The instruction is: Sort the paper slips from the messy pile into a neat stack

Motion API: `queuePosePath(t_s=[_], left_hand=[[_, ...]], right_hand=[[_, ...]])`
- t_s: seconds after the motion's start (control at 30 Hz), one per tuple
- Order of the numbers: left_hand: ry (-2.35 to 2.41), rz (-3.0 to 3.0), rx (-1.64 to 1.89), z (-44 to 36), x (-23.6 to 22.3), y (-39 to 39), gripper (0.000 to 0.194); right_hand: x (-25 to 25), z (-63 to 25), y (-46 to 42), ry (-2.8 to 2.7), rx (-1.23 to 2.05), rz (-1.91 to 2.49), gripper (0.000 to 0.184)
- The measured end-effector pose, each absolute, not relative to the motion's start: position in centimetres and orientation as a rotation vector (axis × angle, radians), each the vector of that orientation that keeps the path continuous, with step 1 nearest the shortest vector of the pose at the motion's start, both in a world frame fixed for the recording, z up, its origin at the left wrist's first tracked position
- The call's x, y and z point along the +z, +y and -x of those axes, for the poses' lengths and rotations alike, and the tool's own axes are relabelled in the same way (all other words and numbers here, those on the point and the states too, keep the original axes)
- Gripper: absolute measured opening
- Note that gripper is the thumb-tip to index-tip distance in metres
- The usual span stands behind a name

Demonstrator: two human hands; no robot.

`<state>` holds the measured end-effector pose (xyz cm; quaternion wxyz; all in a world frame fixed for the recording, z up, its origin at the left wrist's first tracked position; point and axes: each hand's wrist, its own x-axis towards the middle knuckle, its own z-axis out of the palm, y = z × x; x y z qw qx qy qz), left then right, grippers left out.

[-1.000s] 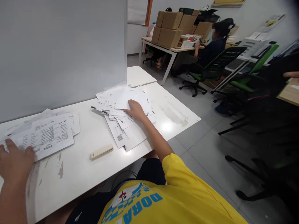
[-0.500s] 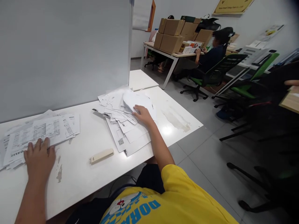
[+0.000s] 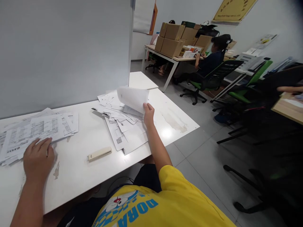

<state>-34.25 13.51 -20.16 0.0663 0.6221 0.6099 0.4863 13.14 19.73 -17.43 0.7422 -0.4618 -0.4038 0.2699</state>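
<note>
My right hand (image 3: 148, 114) pinches the near right corner of a sheet of paper (image 3: 133, 98), which is lifted and curved above a messy paper pile (image 3: 125, 124). Faint marks show on the sheet's left side. Far to the left, my left hand (image 3: 39, 156) rests with fingers stretched at the near edge of a second stack of printed papers (image 3: 44, 126). Between the two piles a cream stapler (image 3: 99, 154) lies on the white table (image 3: 78, 170).
A grey partition (image 3: 63, 53) stands along the table's back edge. Beyond are cardboard boxes (image 3: 171, 44) on another desk, a seated person (image 3: 209, 63) and a green-black office chair (image 3: 217, 75). At far right, someone's forearm (image 3: 290, 89) lies over a wooden surface.
My right hand has raised the paper off the pile, and its near corner has come up and right. My left hand stays by the left stack. The view has shifted slightly.
</note>
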Motion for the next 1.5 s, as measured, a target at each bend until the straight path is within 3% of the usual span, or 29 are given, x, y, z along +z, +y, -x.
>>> queuePosePath(t_s=[0.13, 0.3, 0.43, 0.6, 0.8, 1.0, 1.2, 1.33, 1.5], left_hand=[[1.748, -2.078, 1.571, 27.4, -18.2, 10.9, 0.024], [1.184, -1.892, 1.295, 14.9, -16.7, 5.9, 0.075], [1.069, -1.717, 1.318, 10.6, -17.0, 5.4, 0.082], [0.626, -1.306, 1.234, 9.7, -19.0, 5.4, 0.113], [0.963, -1.006, 1.295, 9.0, -21.4, 3.6, 0.061], [1.009, -0.619, 1.477, 7.8, -20.7, 3.9, 0.048], [0.906, -0.731, 1.546, 7.2, -21.6, 4.4, 0.056], [0.8, -0.855, 1.559, 7.4, -22.9, 3.4, 0.059], [0.721, -0.946, 1.508, 7.9, -24.1, 1.2, 0.083]], right_hand=[[-15.0, -10.9, 16.5, -0.699, 0.8, 0.766, 0.031], [-13.1, -7.0, 10.2, -0.697, 0.968, 0.644, 0.031], [-13.2, -5.3, 6.1, -0.724, 1.14, 0.664, 0.045], [-14.1, -4.4, 3.8, -0.848, 1.353, 0.688, 0.053], [-14.0, -4.2, 2.9, -0.726, 1.313, 0.779, 0.048], [-13.3, -6.0, 2.5, -0.509, 1.102, 0.752, 0.041], [-12.0, -7.0, 3.9, -0.435, 1.15, 0.711, 0.028], [-13.1, -4.8, 4.6, -0.381, 1.199, 0.743, 0.033], [-13.6, -1.7, 2.4, -0.359, 1.153, 0.74, 0.036]])
